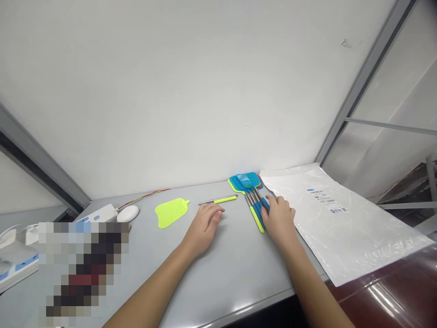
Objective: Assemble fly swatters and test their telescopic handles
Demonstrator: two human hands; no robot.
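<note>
Swatters [253, 197], bundled at the counter's [218, 269] far edge, handles running toward the near edge: right hand [278, 218] laid over the handle ends, fingers together; left hand [204, 223] flat, loosely spread, just short of a loose handle [218, 200] lying crosswise.

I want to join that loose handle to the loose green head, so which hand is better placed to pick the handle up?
Probably the left hand: its fingers lie just short of the handle, while the right hand rests on the swatter bundle.
</note>
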